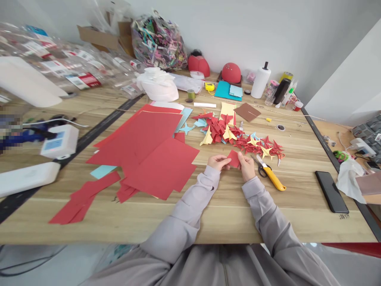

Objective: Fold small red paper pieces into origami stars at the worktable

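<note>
Item: small red paper piece, pinched at its edges by the left hand and right hand, both grips pressed together above the light-wood tabletop. Risk: a yellow-handled utility knife lies just beside the right grip; a careless sideways reach could catch it.

This room is serving as a craft workshop. A long wooden tabletop is running along a white wall, with sheets of red paper lying across it beside folded paper stars, scissors and a utility knife. Clear plastic bottles are crowding the far left, and a bag of colored scraps is slumping near the wall.
</note>
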`<state>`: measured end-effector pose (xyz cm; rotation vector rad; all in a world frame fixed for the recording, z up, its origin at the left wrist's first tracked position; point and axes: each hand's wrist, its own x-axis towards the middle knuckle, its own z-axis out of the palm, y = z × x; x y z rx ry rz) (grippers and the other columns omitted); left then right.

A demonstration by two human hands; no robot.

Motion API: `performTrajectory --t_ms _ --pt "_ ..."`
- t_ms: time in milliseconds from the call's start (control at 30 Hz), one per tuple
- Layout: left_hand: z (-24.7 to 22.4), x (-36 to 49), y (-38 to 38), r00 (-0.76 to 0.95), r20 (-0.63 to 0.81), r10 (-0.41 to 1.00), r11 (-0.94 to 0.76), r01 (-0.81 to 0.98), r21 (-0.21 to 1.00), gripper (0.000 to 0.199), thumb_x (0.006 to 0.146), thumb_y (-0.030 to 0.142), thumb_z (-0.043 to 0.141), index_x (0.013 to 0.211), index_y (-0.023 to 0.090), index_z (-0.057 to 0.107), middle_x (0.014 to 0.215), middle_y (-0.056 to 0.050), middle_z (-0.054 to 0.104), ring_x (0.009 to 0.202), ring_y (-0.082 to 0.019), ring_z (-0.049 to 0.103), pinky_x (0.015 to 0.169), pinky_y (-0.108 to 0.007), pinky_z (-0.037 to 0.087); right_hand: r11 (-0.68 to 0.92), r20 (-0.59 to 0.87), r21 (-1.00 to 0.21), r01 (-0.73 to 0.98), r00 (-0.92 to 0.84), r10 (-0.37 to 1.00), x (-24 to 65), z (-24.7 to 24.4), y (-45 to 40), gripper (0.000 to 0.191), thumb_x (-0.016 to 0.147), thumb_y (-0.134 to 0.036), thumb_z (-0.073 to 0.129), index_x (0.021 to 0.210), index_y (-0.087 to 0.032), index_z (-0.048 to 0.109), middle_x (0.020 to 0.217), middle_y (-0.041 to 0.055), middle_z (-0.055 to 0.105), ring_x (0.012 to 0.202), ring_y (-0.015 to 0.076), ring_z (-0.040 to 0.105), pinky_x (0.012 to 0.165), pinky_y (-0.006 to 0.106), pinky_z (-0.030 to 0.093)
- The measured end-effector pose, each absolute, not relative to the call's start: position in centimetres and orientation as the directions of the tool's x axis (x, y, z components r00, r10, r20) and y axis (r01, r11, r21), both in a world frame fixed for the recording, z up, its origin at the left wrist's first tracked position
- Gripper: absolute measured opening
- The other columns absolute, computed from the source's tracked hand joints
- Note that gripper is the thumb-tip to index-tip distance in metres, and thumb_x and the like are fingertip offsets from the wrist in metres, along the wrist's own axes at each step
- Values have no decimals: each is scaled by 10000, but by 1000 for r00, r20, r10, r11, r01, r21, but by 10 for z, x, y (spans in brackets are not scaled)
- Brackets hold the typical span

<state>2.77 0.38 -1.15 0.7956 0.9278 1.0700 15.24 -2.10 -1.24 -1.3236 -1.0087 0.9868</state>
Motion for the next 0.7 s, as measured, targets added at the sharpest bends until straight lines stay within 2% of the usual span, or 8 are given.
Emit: performTrajectory --t_ms 133,433,700 --pt "-12 28 4 216 -254 943 318 -352 880 300 379 309 801 527 119 621 414 -18 590 339 -105 508 369 -215 406 20 1 -998 -56 308 951 153 -15 -19 542 746 -604 500 416 -177 451 340 -41 422 344 68 345 392 228 246" --pt "-8 27 4 203 -277 939 335 -359 871 292 386 294 794 542 115 624 429 -26 602 338 -100 505 369 -214 410 34 21 -999 -37 318 948 151 -12 -21 557 774 -581 482 387 -184 431 329 -39 419 346 74 348 410 239 251" --pt "-8 26 5 96 -241 966 259 -409 875 333 393 325 800 601 121 639 447 6 599 377 -86 516 431 -218 442 33 44 -996 86 134 990 152 -10 -22 481 756 -534 544 436 -176 528 387 -27 488 395 82 413 461 228 335"
